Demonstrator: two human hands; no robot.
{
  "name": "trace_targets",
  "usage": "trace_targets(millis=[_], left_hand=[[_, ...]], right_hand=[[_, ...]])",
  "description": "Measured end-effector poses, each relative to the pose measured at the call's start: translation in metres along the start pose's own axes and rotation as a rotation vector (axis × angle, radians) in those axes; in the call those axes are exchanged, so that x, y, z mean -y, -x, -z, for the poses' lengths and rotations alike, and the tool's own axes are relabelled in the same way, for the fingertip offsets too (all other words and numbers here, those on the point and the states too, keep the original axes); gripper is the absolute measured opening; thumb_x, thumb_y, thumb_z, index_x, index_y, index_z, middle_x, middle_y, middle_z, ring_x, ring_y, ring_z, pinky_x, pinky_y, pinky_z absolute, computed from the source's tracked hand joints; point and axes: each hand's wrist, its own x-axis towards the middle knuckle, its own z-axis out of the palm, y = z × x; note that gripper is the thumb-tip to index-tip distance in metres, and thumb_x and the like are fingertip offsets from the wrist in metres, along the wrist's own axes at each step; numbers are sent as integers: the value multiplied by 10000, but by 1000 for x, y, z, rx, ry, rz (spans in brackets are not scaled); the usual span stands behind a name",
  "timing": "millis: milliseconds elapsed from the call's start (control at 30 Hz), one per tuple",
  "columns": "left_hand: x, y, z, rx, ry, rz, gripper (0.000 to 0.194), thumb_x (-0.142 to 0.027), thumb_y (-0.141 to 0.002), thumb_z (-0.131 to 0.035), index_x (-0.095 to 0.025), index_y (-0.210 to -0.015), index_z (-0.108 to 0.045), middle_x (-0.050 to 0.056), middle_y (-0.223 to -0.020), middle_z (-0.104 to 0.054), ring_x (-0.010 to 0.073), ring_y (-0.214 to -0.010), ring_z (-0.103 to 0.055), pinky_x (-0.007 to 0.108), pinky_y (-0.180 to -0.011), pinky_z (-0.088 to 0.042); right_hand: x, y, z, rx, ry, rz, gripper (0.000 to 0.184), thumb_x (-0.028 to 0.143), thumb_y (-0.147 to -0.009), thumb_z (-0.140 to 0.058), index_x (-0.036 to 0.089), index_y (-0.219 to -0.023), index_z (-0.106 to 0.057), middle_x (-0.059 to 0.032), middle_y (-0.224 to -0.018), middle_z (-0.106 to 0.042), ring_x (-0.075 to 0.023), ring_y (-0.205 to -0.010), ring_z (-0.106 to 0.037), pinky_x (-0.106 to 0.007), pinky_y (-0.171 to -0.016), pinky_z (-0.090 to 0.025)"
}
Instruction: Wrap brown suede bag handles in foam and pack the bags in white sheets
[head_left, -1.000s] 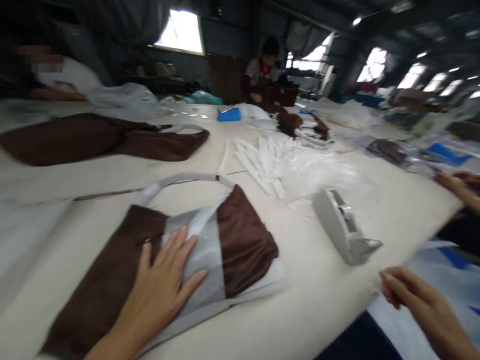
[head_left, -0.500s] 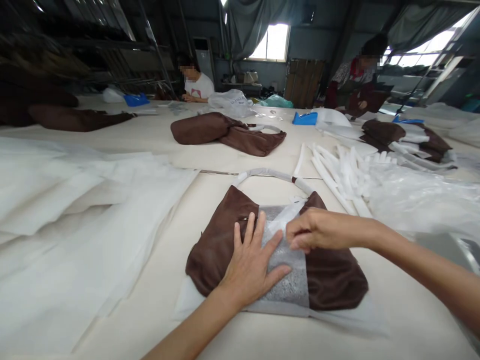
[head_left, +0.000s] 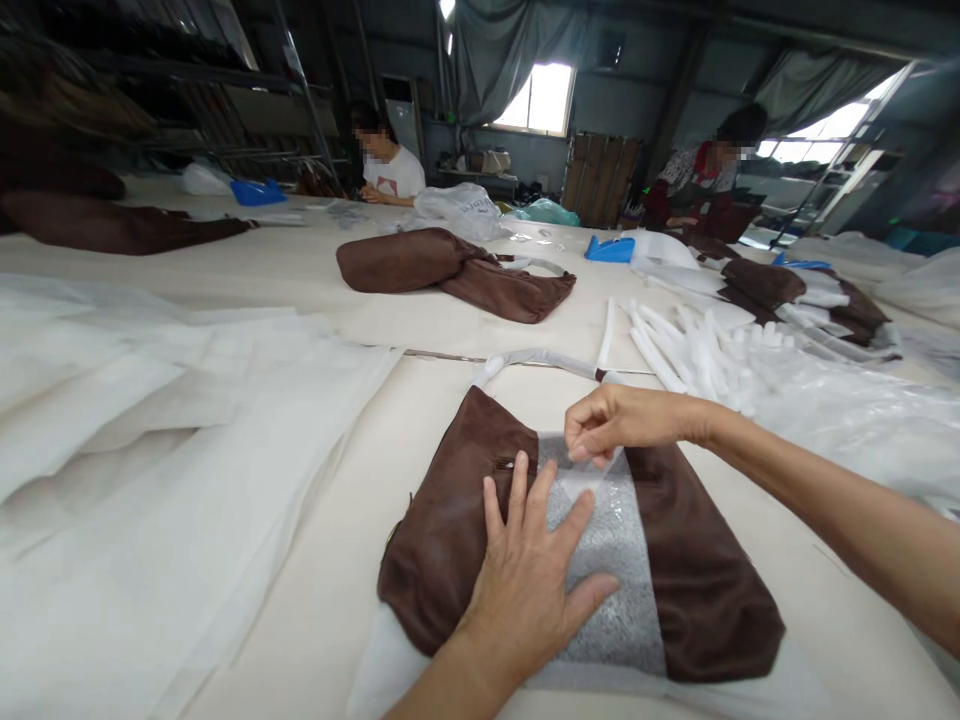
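A brown handbag lies flat before me, its handle wrapped in pale padding and pointing away. Around the bag's middle runs a grey-white translucent foam wrap. My left hand rests on the bag and the wrap's left edge, fingers spread. Near the wrap's upper end, my right hand is closed in a pinch on a small white translucent piece; its far part is hidden by the fingers. A thin white sheet sticks out from under the bag.
Stacked white sheets cover the table's left side. White foam tubes and clear plastic bags lie at right. Beyond are another brown bag and blue dispensers. Two people work across the table.
My right hand has shifted up the wrap, and the white piece now shows below its fingers rather than above. My left hand stays spread on the bag. The view has shifted slightly.
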Motion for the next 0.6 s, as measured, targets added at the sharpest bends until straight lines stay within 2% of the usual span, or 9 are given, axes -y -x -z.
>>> trace_targets(millis=[100, 167, 267, 333, 433, 500, 600], left_hand=[[1, -1, -1, -10, -5, -8, 706, -661, -851, -555, -333, -1462, -422, 166, -1575, -265, 461, -1472, -119, 791, -1063, -197], [2, -1, -1, -23, -14, -14, 697, -645, -860, -556, -334, -1467, -415, 161, -1574, -275, 454, -1471, -132, 778, -1073, -204], [4, -1, -4, -58, -41, -31, 670, -619, -879, -546, -339, -1472, -408, 157, -1577, -281, 451, -1466, -154, 769, -1072, -210], [5, -1, -7, -88, -60, -46, 664, -611, -887, -538, -343, -1479, -397, 153, -1581, -281, 451, -1460, -174, 766, -1070, -210], [9, 1, -13, -122, -87, -52, 693, -605, -886, -542, -354, -1502, -347, 135, -1589, -279, 444, -1457, -189, 747, -1087, -183], [13, 2, -19, -136, -108, -65, 722, -626, -881, -533, -357, -1515, -316, 134, -1589, -283, 440, -1461, -180, 736, -1101, -142], [16, 3, -25, -147, -131, -90, 734, -671, -879, -488, -365, -1520, -300, 142, -1587, -285, 435, -1467, -163, 725, -1107, -88]], right_hand=[[-17, 20, -10, -223, -325, 64, 242, 376, -841, -698, 159, -798, -600, 17, -632, -619, -99, -572, -514, -234, -601, -390], [-28, 30, -22, -352, -551, 166, 260, 386, -843, -711, 174, -777, -573, 28, -602, -586, -101, -550, -493, -244, -590, -380], [-35, 36, -43, -488, -826, 341, 279, 386, -834, -728, 197, -743, -544, 61, -556, -487, -94, -515, -417, -244, -561, -367], [-30, 36, -57, -539, -925, 441, 286, 382, -826, -738, 206, -732, -532, 77, -536, -423, -90, -498, -355, -233, -538, -355], [-6, 37, -81, -517, -971, 585, 268, 394, -854, -709, 227, -737, -534, 87, -484, -349, -100, -478, -320, -225, -520, -361], [13, 43, -98, -399, -914, 671, 284, 450, -871, -673, 247, -721, -543, 76, -450, -350, -116, -462, -357, -231, -500, -368], [33, 57, -117, -207, -784, 698, 364, 561, -781, -718, 263, -654, -552, 43, -437, -391, -143, -456, -434, -254, -458, -360]])
